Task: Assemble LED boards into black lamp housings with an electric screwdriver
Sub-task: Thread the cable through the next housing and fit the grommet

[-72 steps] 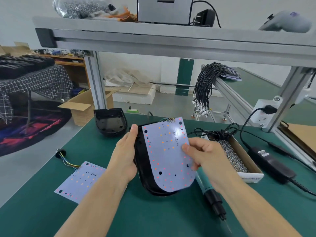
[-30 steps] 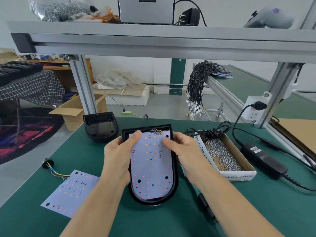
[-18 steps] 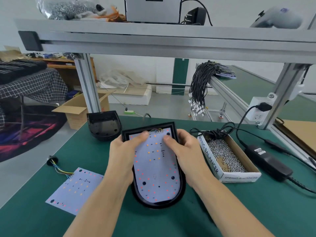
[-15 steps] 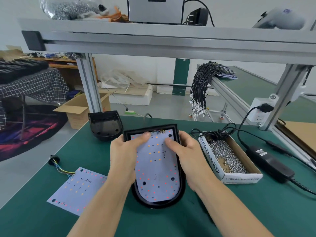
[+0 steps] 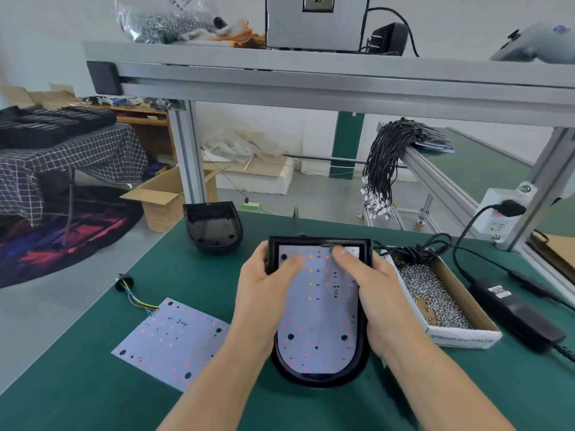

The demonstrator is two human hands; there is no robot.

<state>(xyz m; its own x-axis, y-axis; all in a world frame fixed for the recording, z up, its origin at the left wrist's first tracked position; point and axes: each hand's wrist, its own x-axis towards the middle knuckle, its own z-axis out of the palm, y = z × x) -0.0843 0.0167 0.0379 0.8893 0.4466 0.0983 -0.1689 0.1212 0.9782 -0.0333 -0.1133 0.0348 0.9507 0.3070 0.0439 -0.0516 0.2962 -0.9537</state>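
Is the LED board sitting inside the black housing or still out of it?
Inside: LED board lies flat within the housing rim.

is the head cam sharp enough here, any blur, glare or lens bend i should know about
Head view: the beam bows from wide-angle distortion; lighting is soft and even, with only faint shadows under the hands; the left hand has smeared fingertips, the right hand is a little crisper; the board reads clearly without glare, though the box lettering is too soft to read fully.

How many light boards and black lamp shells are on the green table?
LED boards: 2, one inside a housing, one loose on the mat
Black lamp housings: 2, one held by both hands, one empty
Total: 4
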